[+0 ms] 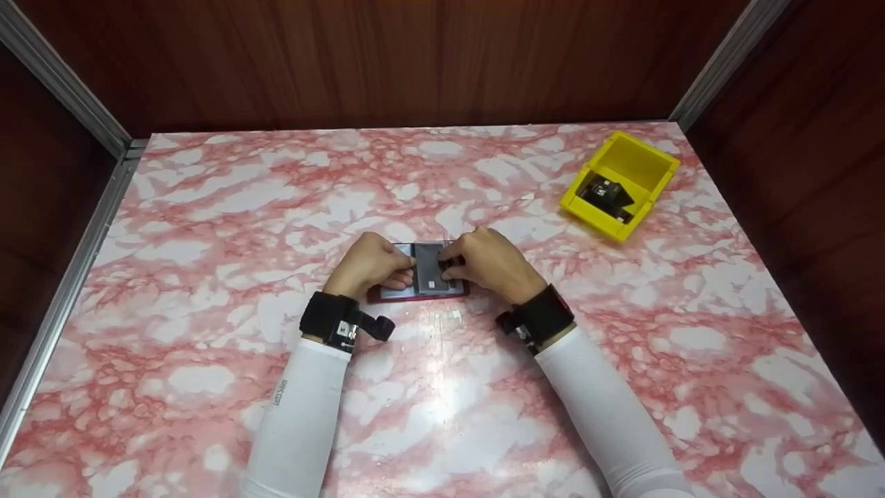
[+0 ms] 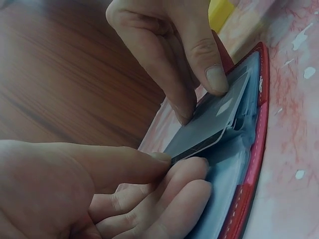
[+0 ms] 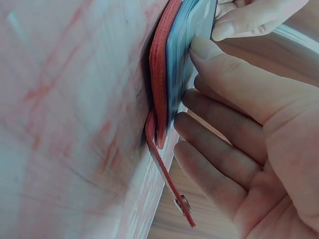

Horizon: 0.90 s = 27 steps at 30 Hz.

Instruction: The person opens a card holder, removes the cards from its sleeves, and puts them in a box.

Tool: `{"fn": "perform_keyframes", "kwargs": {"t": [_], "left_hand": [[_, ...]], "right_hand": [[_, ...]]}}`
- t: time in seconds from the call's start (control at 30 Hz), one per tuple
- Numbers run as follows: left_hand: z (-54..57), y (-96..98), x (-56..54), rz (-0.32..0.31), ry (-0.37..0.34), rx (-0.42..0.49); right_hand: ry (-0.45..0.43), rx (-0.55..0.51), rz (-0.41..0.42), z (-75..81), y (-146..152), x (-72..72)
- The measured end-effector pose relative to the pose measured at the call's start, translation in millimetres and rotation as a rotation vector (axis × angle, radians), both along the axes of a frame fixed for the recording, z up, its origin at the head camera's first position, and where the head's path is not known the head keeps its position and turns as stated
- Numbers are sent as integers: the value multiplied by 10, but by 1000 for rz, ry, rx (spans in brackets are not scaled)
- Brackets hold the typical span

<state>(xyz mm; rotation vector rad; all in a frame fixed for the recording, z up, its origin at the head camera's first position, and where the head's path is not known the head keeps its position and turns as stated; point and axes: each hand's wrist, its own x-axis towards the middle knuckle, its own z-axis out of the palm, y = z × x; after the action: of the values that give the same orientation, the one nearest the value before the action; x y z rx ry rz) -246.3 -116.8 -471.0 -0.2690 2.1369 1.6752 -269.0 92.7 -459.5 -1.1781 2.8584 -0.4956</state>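
dark grey card (image 1: 429, 266) lies atop the clear sleeves (image 2: 227, 169) of a red-edged holder (image 2: 255, 149), which sits on the tabletop (image 1: 207, 311) between the two hands.

key relation: card's long axis runs away from the person, across the holder's left-right length; left long edge faces the left hand (image 1: 373, 263), right one the right hand (image 1: 487, 261). both hands touch it, so neither is nearer.

left grip: closed, thumb and finger pinching that left edge, which appears raised off the sleeves. right grip: thumb and a finger touch the right side, remaining fingers loosely extended; cannot tell if it pinches. also cannot tell whether the card is sleeved.
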Motion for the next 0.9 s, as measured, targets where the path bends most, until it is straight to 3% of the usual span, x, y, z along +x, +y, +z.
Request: {"fn": "perform_keyframes", "kwargs": {"t": [0.23,0.67,0.9], "left_hand": [[2,-14,-2,-5,-12,2],[-11,-57,-17,14,-38,23],[-13,-2,-14,76,-15,36]], "right_hand": [[31,25,-15,-1,-1,4],[8,6,4,-17,4,2],[8,7,-8,-14,-6,3]]}}
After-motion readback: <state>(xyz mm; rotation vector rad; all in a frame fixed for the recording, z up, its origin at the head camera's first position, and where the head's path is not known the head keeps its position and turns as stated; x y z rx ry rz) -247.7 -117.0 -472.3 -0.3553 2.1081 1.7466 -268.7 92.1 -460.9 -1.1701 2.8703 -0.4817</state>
